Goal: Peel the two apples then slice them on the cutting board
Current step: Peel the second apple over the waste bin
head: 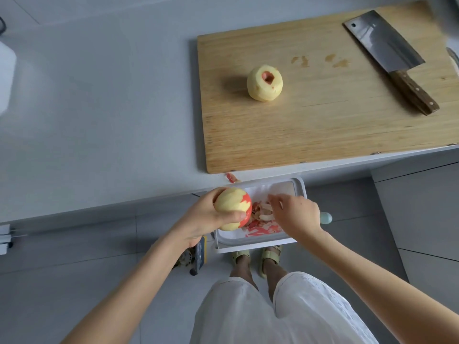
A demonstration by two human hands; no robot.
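Note:
A fully peeled apple (258,89) stands on the wooden cutting board (323,120), red showing only in its top hollow. My left hand (206,219) grips a second apple (232,207), mostly peeled, with a red strip of skin left on its right side. It is held over a white bin (300,187) below the counter edge. My right hand (295,214) is just right of that apple, above the bin, fingers blurred. It holds a peeler whose pale green handle end (325,218) sticks out to the right; the blade is hidden.
A cleaver (387,50) with a wooden handle lies at the board's far right. Red and pale peels (260,227) fill the bin. One peel scrap (231,177) lies on the grey counter (99,108) near the board's front corner. My feet stand below the bin.

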